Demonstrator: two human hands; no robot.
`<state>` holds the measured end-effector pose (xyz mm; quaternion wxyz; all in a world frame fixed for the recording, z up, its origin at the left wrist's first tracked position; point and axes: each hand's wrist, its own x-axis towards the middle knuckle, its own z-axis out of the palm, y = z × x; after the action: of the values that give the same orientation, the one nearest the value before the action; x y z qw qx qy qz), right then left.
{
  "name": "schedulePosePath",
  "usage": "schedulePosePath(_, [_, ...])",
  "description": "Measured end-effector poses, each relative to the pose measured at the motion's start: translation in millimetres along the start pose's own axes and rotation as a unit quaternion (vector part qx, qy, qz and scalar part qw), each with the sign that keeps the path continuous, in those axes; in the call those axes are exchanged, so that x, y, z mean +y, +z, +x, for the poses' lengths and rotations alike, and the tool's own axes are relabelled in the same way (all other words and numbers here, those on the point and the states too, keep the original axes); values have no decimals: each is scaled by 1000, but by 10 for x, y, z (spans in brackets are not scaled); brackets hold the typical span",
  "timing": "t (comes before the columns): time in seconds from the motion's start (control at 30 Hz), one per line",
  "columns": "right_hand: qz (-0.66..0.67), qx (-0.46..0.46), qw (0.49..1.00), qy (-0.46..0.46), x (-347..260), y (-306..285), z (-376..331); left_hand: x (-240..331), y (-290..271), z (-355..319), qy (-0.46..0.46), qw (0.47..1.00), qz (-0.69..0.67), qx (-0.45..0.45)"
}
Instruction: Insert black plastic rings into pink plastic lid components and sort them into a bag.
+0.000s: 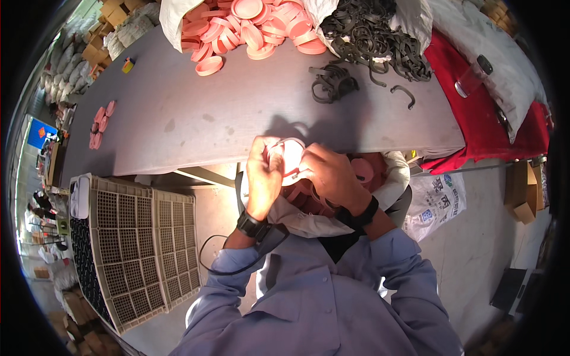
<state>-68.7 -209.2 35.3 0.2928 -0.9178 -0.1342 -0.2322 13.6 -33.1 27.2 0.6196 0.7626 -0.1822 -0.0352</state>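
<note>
A round pink lid [292,158] is held between my two hands at the table's near edge. A thin dark strip shows along its upper rim, perhaps one of the dark straps. My left hand [264,177] grips the lid's left side, thumb lying over its face. On the right, the fingers of my right hand [333,176] are pinched at the lid's lower right edge. Below the hands, an open white sack [309,224] on my lap holds more pink lids [360,169]. What the right fingertips press on is partly hidden.
Across the grey table [196,113] lie heaped pink lids [249,26] and dark curved straps [380,44], both spilling from sacks. A few pink pieces [101,124] sit at left. Plastic crates [133,249] stand left of me; a red cloth [493,121] is at right.
</note>
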Motion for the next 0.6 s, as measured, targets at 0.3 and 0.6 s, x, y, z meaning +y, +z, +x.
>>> schedulePosePath(0.3, [126, 5, 985, 115, -234, 276, -490, -212, -11, -564, -12, 990, -140, -24])
schedulePosePath(0.6, [-147, 20, 988, 43, -466, 213, -742, -293, 42, -615, -222, 875, -357, -242])
